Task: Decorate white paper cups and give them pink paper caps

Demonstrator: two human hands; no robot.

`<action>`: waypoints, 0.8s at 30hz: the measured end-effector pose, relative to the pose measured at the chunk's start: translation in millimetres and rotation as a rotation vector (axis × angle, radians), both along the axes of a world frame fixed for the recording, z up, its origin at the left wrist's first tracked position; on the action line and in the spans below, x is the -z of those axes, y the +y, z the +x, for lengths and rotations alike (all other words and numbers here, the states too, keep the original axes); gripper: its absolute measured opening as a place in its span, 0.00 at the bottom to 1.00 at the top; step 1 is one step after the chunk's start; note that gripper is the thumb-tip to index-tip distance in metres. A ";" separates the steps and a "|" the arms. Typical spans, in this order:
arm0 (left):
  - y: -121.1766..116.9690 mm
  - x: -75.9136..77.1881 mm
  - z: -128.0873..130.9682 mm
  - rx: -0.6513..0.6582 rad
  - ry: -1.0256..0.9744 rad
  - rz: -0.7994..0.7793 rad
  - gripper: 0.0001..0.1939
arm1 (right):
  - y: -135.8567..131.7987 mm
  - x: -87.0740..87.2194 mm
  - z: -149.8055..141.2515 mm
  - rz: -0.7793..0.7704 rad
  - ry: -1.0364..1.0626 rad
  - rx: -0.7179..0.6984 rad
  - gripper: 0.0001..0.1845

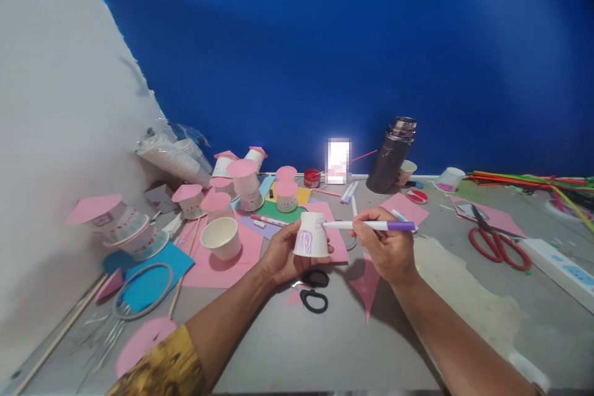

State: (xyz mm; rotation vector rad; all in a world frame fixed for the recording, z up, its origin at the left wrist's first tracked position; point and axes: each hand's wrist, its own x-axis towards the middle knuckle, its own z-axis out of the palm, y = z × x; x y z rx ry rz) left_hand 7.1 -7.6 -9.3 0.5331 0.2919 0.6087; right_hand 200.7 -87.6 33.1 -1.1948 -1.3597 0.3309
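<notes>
My left hand [281, 257] is closed around an upside-down white paper cup [312, 235] with a purple drawing on its side. My right hand [387, 247] grips a purple-ended marker [371, 225] whose tip touches the cup's upper side. Both hands hover above the grey table [325, 346], over black-handled scissors [314, 289] and pink paper pieces [366, 284].
Decorated cups with pink paper tops [245, 182] crowd the left, with an open white cup [223, 238], stacked cups [171, 158] and a wire ring [143, 291]. A dark flask [392, 154], red scissors [496, 244] and coloured sticks [533, 182] lie to the right. A blue wall stands behind.
</notes>
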 end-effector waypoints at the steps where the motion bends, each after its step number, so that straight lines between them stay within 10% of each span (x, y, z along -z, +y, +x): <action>1: 0.1 -0.1 -0.1 -0.002 0.001 -0.001 0.22 | -0.2 -0.1 0.2 -0.005 0.002 -0.005 0.08; 24: -7.8 6.8 5.5 -0.108 0.118 0.167 0.28 | 11.1 5.9 5.1 -0.133 -0.018 -0.029 0.16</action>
